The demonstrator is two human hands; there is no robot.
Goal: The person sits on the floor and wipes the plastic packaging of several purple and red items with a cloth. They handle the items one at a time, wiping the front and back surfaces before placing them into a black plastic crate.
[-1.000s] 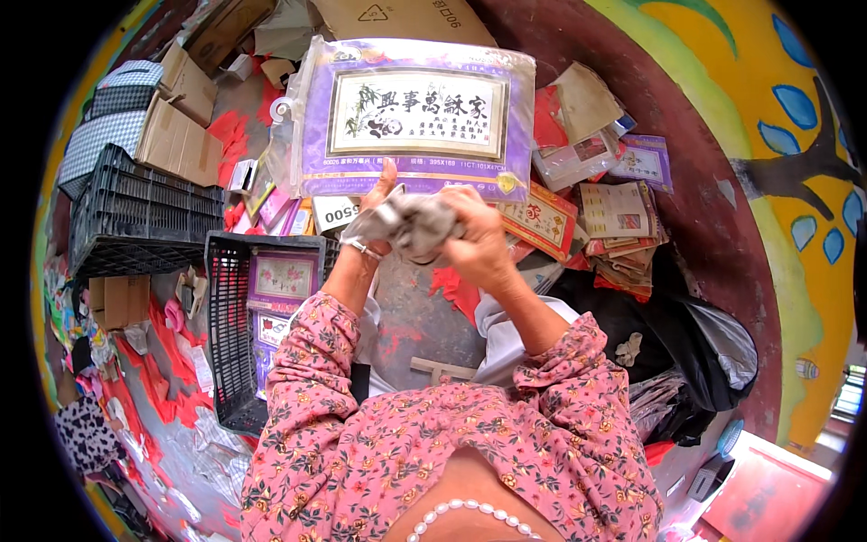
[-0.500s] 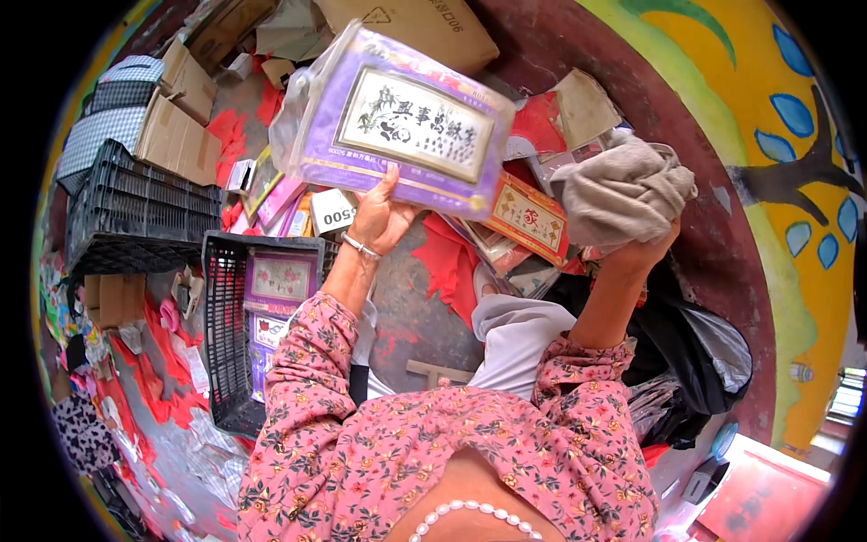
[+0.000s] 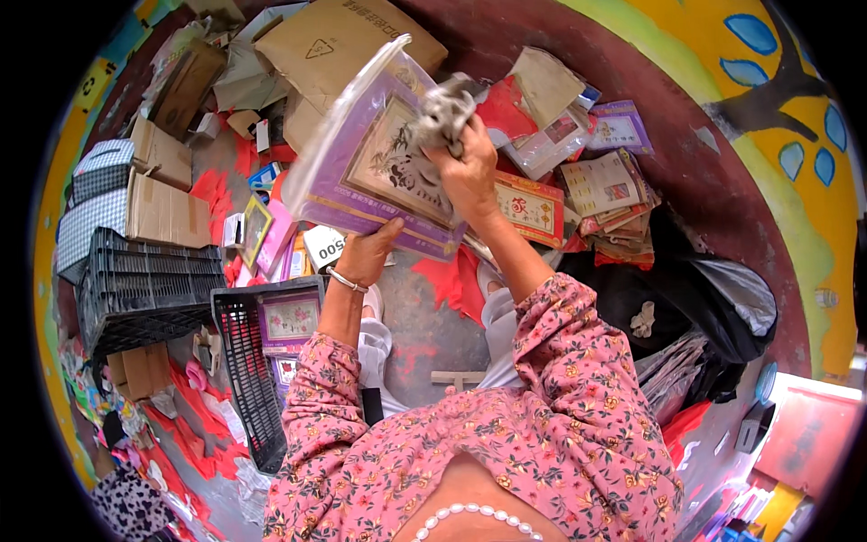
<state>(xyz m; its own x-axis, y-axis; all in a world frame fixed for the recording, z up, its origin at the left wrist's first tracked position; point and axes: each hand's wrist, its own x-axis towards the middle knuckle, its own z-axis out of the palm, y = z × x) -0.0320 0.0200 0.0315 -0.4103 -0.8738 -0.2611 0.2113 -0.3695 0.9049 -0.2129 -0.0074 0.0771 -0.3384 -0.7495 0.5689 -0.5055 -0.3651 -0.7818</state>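
Observation:
A flat purple package (image 3: pixel 336 194) in clear plastic, with a bamboo picture and black characters on its front, is held up tilted before me. My left hand (image 3: pixel 368 253) grips its lower edge, thumb on the front and the other fingers hidden behind. In my right hand (image 3: pixel 471 176) is a bunched grey-brown cloth (image 3: pixel 445 110), which lies against the upper right part of the package's face. The fingers of that hand are curled round the cloth. Just right of it, a red and gold package (image 3: pixel 528 210) lies on a pile.
Left of my legs stands a black plastic crate (image 3: pixel 242 361) holding purple packages. Another black crate (image 3: pixel 149 285) and cardboard boxes (image 3: pixel 167 212) are beyond it. A large carton (image 3: pixel 348 45) is at the back, stacked booklets (image 3: pixel 607 185) and a black bag (image 3: pixel 713 289) at right.
My right hand has brought the cloth leftward from beside the package onto its face. The package has turned and tilts more steeply. The whole view has shifted a little.

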